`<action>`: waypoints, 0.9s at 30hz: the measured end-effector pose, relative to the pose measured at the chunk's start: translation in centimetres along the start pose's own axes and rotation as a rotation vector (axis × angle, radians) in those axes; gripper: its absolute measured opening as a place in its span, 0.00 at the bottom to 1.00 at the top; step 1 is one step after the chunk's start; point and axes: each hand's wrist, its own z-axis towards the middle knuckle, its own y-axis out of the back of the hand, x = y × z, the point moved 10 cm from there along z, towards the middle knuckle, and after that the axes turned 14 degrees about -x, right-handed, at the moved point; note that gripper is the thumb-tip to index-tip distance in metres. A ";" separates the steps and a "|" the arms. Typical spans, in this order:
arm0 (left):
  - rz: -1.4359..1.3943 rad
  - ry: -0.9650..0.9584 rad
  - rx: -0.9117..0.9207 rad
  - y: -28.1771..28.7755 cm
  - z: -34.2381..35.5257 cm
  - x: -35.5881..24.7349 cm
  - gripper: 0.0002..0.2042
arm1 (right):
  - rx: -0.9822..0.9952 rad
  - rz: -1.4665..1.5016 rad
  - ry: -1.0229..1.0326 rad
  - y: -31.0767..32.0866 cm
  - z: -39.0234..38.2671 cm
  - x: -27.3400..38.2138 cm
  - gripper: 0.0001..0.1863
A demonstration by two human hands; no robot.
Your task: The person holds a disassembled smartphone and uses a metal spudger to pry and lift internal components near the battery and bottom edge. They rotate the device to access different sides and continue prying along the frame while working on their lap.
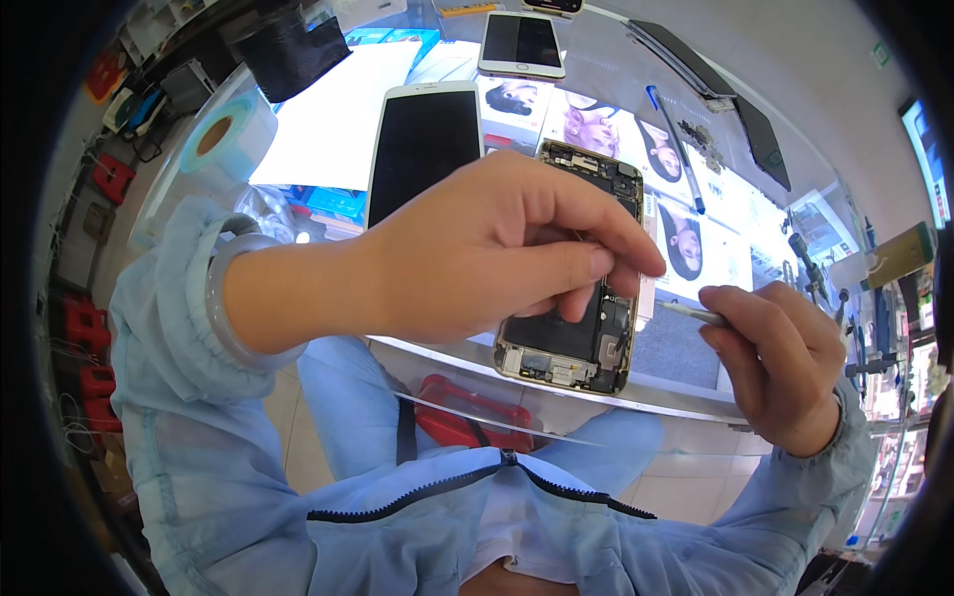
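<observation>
An opened smartphone (618,343) lies on the glass counter, its circuit boards and dark battery exposed. My left hand (497,248) covers its middle part. The fingers there are curled in and the thumb is pressed against them; whatever they may hold is hidden. To the right of the phone, my right hand (780,353) pinches a slim pointed metal tool (696,313), whose tip points left toward the phone's edge. Just behind my left hand lies a phone screen with a white frame (425,139), partly hidden by the hand.
A white-framed phone (521,45) lies at the back. A blue pen (676,149) and long dark phone parts (686,60) lie at the right. A tape roll (227,139) and a black wrapped object (293,55) stand left. Below the counter edge is a red stool (472,412).
</observation>
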 end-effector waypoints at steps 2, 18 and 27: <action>-0.062 0.075 0.056 -0.6 0.0 0.5 0.11 | -0.021 0.003 0.024 -0.1 0.0 0.3 0.13; -0.034 0.219 0.112 -1.8 -0.2 1.6 0.11 | -0.128 0.046 0.096 0.3 -0.3 1.1 0.14; -0.080 -0.028 -0.010 -1.4 0.1 0.0 0.08 | -0.090 0.170 -0.081 -0.1 -0.1 -0.1 0.13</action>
